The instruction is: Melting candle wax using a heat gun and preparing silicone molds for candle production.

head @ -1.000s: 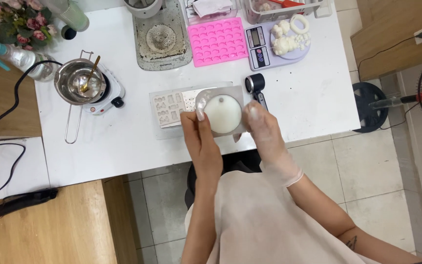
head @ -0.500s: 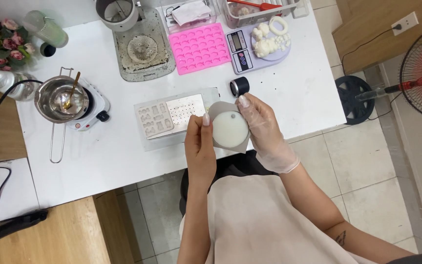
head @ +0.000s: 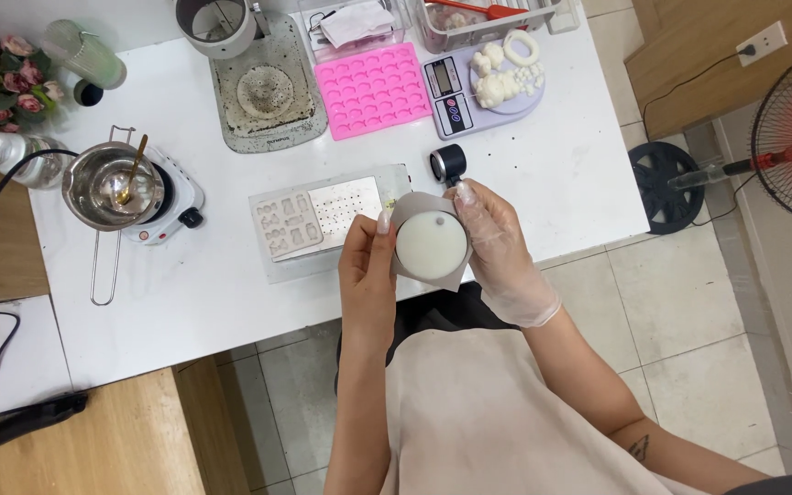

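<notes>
Item: round white mould, centre frame, gripped between my left hand and gloved right hand, fingers closed on its rim (barely shifted from half a second ago), above bench edge.

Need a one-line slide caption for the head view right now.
Bare left hand and gloved right hand hold a grey round mould filled with white material over the white table.

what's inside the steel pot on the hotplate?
In the steel pot a gold-coloured spoon leans on the rim, bowl end down. The bottom looks shiny; whether liquid is in it cannot be told. The hotplate top is covered by the pot.
</notes>
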